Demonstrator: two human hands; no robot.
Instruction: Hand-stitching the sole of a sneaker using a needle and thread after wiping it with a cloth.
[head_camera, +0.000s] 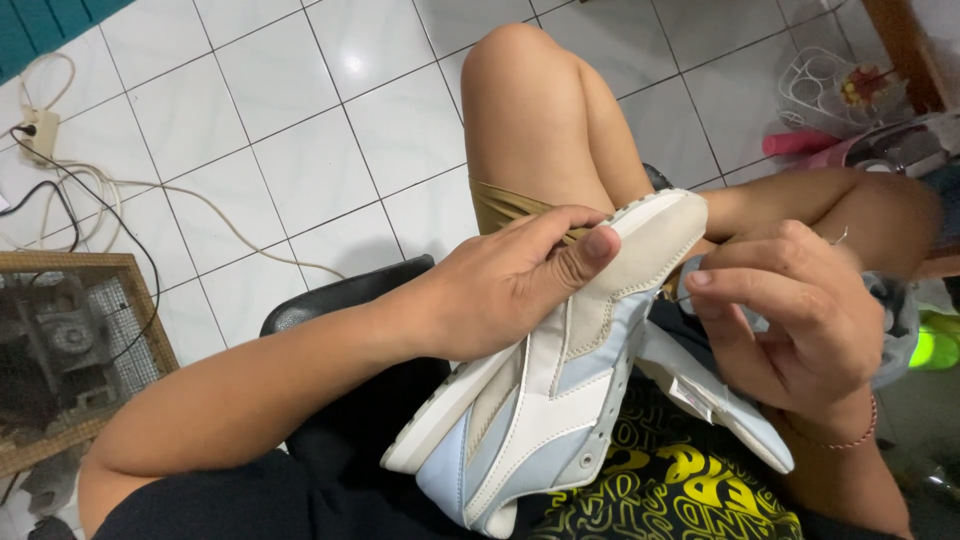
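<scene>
A white and pale blue sneaker (560, 380) lies tilted across the lap of a seated person, its toe pointing up and away. The left hand (500, 285) wraps around the beige suede toe, thumb pressed on top. The right hand (790, 320) is curled beside the shoe's opening, fingertips pinched together near the tongue; what they pinch cannot be told. Below is a white tiled floor (300, 160), with a power strip (40, 130) and cords at the left.
</scene>
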